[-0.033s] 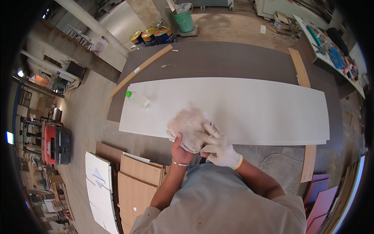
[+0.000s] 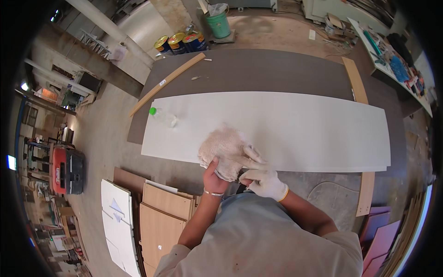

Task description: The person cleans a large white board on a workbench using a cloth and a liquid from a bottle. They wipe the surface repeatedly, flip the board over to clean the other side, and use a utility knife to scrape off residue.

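Observation:
A fluffy beige cloth [image 2: 222, 147], bunched into a wad, is in front of my body over the near edge of a long white panel [image 2: 318, 129]. My left hand [image 2: 215, 179], bare and with a bracelet at the wrist, is closed on its lower left side, thumb on top. On the cloth's right side is my right hand [image 2: 263, 181], in a white knit glove. Two of its fingers reach over the cloth, and the others curl at its lower edge by a small dark spot I cannot make out. A clear bottle with a green cap [image 2: 162, 116] lies on the panel's left end.
The white panel rests on a larger grey-brown board [image 2: 277, 69]. Wooden strips [image 2: 168, 83] lie at both sides. Boards [image 2: 161, 217] lean at lower left. Paint cans [image 2: 176, 44] and a green bucket [image 2: 218, 25] stand beyond; a tool-covered bench [image 2: 392, 64] is at far right.
The fingers of my gloved right hand have shifted slightly against the cloth. My left hand and everything around are almost unchanged.

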Action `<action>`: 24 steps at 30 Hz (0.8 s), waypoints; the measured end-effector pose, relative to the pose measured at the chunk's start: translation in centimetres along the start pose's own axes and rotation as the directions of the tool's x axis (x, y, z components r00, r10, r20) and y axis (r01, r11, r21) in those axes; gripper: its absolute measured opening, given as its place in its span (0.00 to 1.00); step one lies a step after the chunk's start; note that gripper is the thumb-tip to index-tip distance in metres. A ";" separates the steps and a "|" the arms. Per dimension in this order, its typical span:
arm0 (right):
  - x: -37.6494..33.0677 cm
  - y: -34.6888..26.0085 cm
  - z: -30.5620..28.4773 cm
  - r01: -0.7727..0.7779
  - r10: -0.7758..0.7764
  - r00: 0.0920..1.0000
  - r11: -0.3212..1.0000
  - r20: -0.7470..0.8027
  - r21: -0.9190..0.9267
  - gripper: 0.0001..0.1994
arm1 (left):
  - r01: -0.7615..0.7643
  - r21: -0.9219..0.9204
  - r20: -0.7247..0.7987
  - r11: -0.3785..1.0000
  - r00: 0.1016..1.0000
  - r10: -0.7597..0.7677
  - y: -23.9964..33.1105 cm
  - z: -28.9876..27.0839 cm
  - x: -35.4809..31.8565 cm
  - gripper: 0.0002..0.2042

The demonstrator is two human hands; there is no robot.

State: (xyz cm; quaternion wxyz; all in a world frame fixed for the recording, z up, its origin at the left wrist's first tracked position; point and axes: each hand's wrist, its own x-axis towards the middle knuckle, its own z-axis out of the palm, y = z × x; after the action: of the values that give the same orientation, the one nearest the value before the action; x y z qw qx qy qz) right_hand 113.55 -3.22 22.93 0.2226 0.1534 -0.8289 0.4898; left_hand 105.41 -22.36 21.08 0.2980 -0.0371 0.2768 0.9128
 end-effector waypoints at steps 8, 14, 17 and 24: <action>-3.1 3.3 4.7 -0.533 0.414 0.797 0.138 0.440 0.835 0.31 | -0.045 -0.034 -0.008 0.998 0.999 0.044 -0.6 -0.4 0.6 0.31; -1.4 6.1 7.2 -0.373 0.646 0.726 0.084 0.234 0.924 0.23 | -0.072 0.079 0.118 0.994 0.991 0.062 -0.7 0.5 0.1 0.32; 2.0 4.5 3.9 -0.347 0.680 0.668 -0.074 0.302 0.935 0.24 | 0.014 -0.102 0.078 0.995 0.997 -0.006 2.0 -1.9 -1.2 0.32; 4.4 5.5 2.3 -0.434 0.455 0.730 -0.268 0.510 0.860 0.33 | -0.028 0.226 -0.160 0.974 0.985 0.066 4.0 -0.9 0.5 0.22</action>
State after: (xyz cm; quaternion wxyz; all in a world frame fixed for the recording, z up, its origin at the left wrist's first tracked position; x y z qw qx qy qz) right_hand 106.71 -2.79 20.17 -0.1475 -0.0583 -0.2104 0.9647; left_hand 102.66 -25.28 22.16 0.2542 -0.0730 0.4021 0.8766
